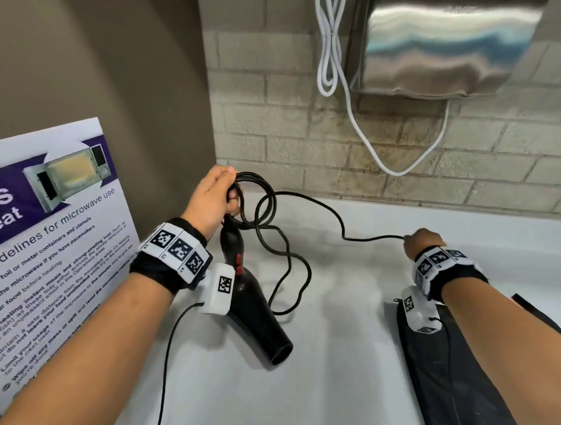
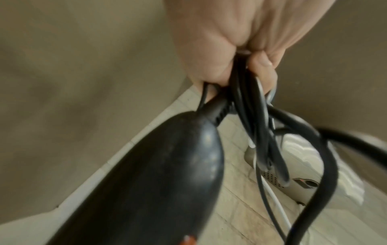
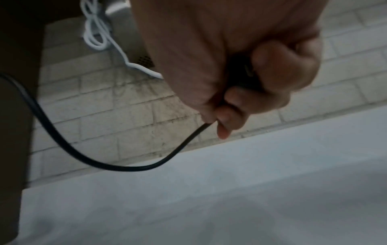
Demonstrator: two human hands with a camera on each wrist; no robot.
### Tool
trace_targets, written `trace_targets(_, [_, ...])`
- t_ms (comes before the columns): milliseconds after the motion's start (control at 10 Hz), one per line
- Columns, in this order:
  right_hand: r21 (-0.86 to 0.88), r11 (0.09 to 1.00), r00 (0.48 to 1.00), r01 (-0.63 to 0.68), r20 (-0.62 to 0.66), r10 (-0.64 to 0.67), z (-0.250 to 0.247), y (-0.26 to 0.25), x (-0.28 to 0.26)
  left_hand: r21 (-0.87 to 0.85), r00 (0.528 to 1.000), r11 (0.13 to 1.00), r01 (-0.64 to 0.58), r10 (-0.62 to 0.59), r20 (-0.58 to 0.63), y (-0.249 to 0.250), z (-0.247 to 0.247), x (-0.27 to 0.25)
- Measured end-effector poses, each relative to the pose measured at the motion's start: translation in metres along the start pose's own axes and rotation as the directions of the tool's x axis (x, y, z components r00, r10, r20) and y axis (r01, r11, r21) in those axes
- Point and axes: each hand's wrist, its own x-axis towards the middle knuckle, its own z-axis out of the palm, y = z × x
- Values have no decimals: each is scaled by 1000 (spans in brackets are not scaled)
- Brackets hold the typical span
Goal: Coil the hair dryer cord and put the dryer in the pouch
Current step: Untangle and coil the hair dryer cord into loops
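The left hand [image 1: 213, 195] has its fingers [image 2: 262, 62] clenched around several gathered loops of the black cord [image 1: 305, 199], bunched together with the ribbed strain relief at the end of the hair dryer's handle. Below those fingers hangs the black hair dryer [image 1: 253, 302], handle uppermost and nozzle pointing down and toward the person; its open mouth lies at or just above the grey tabletop [image 1: 331, 357], and whether it touches cannot be told. Red switches show on the handle just under the wrist.

From the left fingers the coiled loops bulge out to the right, with a few slack bends dropping onto the tabletop beside the dryer. One strand runs on rightward, dips, and ends in the right hand [image 1: 423, 241]. There the fingers [image 3: 278, 66] are curled tight around the cord's far end, a dark lump that may be the plug buried in the fist, with the cord leaving below the little finger.

The black pouch [image 1: 458, 377] lies flat on the tabletop under the right forearm, nearer the person than the right fingers and well apart from the dryer.

Beyond both hands stands a brick wall with a steel wall unit [image 1: 444, 46] and a white cable [image 1: 329, 55] looped beside it. Left of the left hand leans a microwave guidelines poster [image 1: 52, 236].
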Motion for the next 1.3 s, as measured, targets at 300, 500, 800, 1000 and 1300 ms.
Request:
trace_targets(300, [595, 653, 838, 469, -68, -541, 18, -82, -55, 81, 999, 997, -14, 12, 34, 1, 7, -5])
trace_targets(500, [777, 439, 609, 451, 91, -788, -13, -130, -112, 117, 997, 993, -30, 21, 80, -1, 21, -10])
trace_targets(800, [810, 547, 936, 211, -7, -351, -14, -109, -65, 141, 989, 990, 16, -36, 145, 2, 20, -12])
trace_targets(1000, [252, 958, 981, 137, 98, -166, 1, -48, -29, 77, 992, 996, 43, -52, 119, 4, 15, -11])
trace_targets(1300, [224, 966, 989, 133, 36, -144, 16, -60, -44, 44, 991, 998, 50, -55, 119, -2, 30, -9])
